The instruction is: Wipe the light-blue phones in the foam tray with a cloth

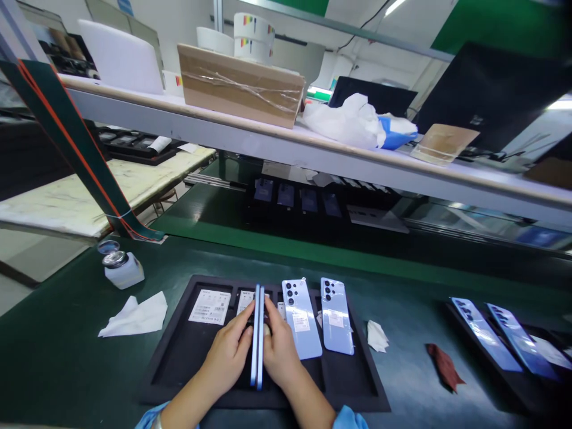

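Note:
Two light-blue smartphones (258,339) stand on edge, pressed close together, between my two hands above a black tray (167,363). My left hand (229,351) is closed on the left phone, and my right hand (280,348) grips the right one. Their screens and backs are hidden by the edge-on angle. Right of my right hand, a blue phone (308,333) lies camera side up in the tray, with a white label on its back. Beside it rests another blue phone (337,325). A printed white label (210,307) lies in the tray's left compartment.
At left stand a white pump bottle (125,271) and a white cloth (134,314). To the right lie a crumpled tissue (378,336), a brown cloth (445,366) and a second tray (487,381) with phones. A shelf (268,134) crosses above the bench, carrying a cardboard box (241,86).

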Tool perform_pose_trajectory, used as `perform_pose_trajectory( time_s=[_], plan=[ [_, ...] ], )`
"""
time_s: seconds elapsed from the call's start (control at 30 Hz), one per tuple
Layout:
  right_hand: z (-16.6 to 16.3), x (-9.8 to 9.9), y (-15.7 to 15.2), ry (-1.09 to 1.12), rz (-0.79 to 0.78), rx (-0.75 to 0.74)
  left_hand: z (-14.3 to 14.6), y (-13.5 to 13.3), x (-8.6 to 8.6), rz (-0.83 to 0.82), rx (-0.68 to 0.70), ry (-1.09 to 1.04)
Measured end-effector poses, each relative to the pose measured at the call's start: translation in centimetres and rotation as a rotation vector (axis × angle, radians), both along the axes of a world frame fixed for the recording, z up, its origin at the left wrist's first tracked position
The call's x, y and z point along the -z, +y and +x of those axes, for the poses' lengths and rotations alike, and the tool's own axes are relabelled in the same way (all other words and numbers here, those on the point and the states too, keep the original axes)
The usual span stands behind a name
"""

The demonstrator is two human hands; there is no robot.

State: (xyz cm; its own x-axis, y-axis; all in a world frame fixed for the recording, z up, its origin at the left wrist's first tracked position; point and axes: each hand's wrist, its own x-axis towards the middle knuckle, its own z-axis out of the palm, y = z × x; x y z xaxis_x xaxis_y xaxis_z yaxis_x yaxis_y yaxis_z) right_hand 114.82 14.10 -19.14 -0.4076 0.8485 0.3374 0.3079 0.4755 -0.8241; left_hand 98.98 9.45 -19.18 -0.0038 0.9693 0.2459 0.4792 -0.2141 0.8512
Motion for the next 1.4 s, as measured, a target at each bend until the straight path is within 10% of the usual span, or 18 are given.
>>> perform_pose_trajectory(
  time_s=[0.67,0.9,1.4],
  plan=[
    [-0.9,-2.5,-0.7,-0.067,0.121,0.132,0.8,1.1,-0.8,-0.105,-0.161,-0.121],
    [-0.7,-3.1,-1.7,0.196,0.313,0.09,2.0,-0.5,-3.8,0.117,-0.04,-0.412],
    [0.9,-1.5,-6.5,0.339,0.28,0.013,3.0,-5.0,-3.2,0.345,-0.129,-0.326]
  ],
)
